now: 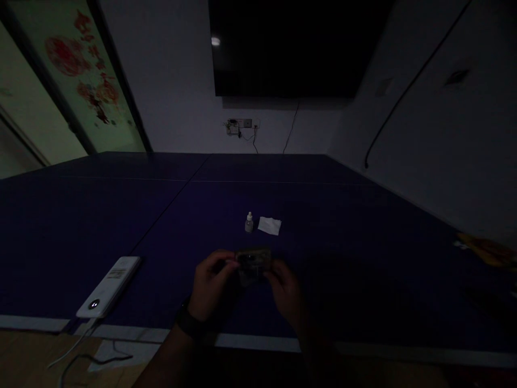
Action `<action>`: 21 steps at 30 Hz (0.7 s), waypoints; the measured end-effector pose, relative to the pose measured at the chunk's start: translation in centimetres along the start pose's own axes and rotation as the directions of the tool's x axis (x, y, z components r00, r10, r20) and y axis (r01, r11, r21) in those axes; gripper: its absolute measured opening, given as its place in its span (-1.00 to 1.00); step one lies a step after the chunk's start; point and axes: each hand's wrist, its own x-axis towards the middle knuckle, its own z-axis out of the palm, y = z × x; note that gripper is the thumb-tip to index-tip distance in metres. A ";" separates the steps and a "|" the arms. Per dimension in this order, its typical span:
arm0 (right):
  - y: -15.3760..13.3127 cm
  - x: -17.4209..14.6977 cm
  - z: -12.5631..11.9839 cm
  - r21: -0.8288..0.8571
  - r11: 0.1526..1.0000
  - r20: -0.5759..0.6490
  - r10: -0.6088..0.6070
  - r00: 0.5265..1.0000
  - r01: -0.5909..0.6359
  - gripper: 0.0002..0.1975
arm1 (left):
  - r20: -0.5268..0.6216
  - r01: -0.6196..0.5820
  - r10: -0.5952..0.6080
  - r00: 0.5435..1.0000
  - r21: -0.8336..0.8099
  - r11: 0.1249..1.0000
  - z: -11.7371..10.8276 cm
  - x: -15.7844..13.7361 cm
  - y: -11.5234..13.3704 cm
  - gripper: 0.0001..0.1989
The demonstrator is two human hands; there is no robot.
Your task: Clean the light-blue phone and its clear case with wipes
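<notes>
In the dim light, a small dark rectangular object [253, 260] with a glossy, partly see-through face is held up just above the blue table. My left hand [212, 280] pinches its left end between thumb and fingers. At its right end, the thumb and fingers of my right hand [285, 288] grip it too. What the object is cannot be made out in the dark. Just beyond it a small clear dropper bottle [249, 223] with a white cap stands upright. Beside the bottle, to its right, lies a folded white tissue [270, 225].
A white power bank [109, 288] with a lit display and a plugged-in cable [76, 345] lies at the left front of the blue table [169, 237]. Yellowish packaging [487, 250] is at the far right. A large dark television [299, 48] hangs on the wall behind.
</notes>
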 end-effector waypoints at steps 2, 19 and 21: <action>-0.6 0.1 0.2 -0.009 1.000 -0.019 0.025 1.000 -0.026 -0.80 | -0.024 0.105 -0.106 0.994 -0.027 0.994 0.6 0.5 0.0 -0.71; -5.7 0.4 1.4 -0.247 0.962 -0.006 0.120 0.993 -0.118 -0.69 | 0.336 0.652 -0.599 0.726 -0.614 0.445 4.2 -0.4 -2.7 -0.49; -4.3 1.1 1.4 -0.039 0.957 -0.010 0.289 0.957 -0.289 -0.62 | 0.370 0.683 -0.620 0.692 -0.614 0.396 4.3 -0.2 -2.7 -0.48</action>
